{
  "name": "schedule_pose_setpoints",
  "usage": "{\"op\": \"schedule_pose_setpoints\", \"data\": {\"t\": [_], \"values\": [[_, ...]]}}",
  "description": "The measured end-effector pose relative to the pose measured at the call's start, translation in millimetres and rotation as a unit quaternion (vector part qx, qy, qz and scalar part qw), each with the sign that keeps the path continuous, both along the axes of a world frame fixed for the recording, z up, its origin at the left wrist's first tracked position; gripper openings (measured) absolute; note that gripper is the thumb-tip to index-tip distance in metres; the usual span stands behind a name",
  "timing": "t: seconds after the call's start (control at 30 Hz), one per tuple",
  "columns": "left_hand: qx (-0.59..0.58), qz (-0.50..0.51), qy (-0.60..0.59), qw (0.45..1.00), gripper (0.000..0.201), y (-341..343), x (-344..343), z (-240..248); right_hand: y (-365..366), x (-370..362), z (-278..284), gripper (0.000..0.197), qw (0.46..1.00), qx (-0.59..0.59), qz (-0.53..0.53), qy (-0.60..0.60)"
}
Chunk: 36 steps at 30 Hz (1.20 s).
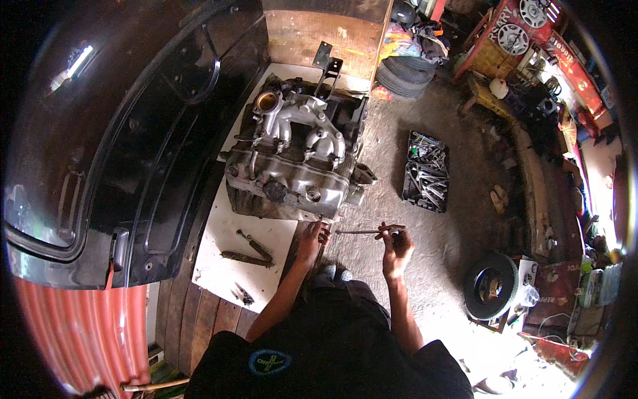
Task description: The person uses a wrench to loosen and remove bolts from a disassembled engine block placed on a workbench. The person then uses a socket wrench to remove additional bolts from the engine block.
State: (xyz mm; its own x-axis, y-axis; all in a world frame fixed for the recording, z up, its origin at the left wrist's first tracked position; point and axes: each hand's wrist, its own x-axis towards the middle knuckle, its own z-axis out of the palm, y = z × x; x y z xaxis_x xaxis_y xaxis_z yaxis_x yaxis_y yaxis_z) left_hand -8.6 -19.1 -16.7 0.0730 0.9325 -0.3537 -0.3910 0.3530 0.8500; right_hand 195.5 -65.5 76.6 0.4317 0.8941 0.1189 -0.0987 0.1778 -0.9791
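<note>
My right hand is closed around one end of a slim metal wrench, which lies level and points left. The wrench's far tip ends just short of my left hand. The fingers of that hand are curled at the near lower edge of the engine; whatever they hold is too small to make out. A silver intake manifold sits on top of the engine, which rests on a white board. Two dark, oily long metal parts lie on the board, left of my left hand.
A black tray of wrenches and sockets stands on the floor to the right. Stacked tyres are at the back, and another tyre is at right. A large black vehicle panel fills the left. Small bolts lie on the board's near end.
</note>
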Motion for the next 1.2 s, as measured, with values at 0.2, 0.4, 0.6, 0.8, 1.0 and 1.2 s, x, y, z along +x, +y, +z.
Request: {"op": "schedule_pose_setpoints", "data": {"t": [0.2, 0.4, 0.6, 0.8, 1.0, 1.2], "values": [[0.027, 0.005, -0.058, 0.998, 0.026, -15.2, -2.4, 31.8, -2.1, -7.0, -27.2, 0.009, 0.994, 0.005, 0.028, 0.105], [0.018, 0.023, 0.062, 0.998, 0.022, 1.1, -4.6, 24.7, -10.0, -8.3, -53.8, 0.006, 0.991, -0.023, 0.053, 0.118], [0.176, -0.012, 0.445, 0.878, 0.027, 17.1, 9.2, 32.0, -16.8, 1.8, -52.0, 0.005, 0.99, -0.043, 0.02, 0.136], [0.177, -0.002, 0.506, 0.844, 0.025, 18.5, 13.7, 38.4, -20.8, 4.3, -55.0, 0.004, 0.992, -0.05, 0.001, 0.119], [0.207, 0.059, 0.439, 0.872, 0.024, 19.7, 12.5, 28.9, -22.7, 2.5, -44.4, 0.004, 0.993, -0.043, -0.014, 0.112], [0.151, 0.013, 0.368, 0.918, 0.022, 4.8, 4.5, 22.0, -22.1, 12.2, -41.5, 0.003, 0.992, -0.027, -0.012, 0.121]]}}
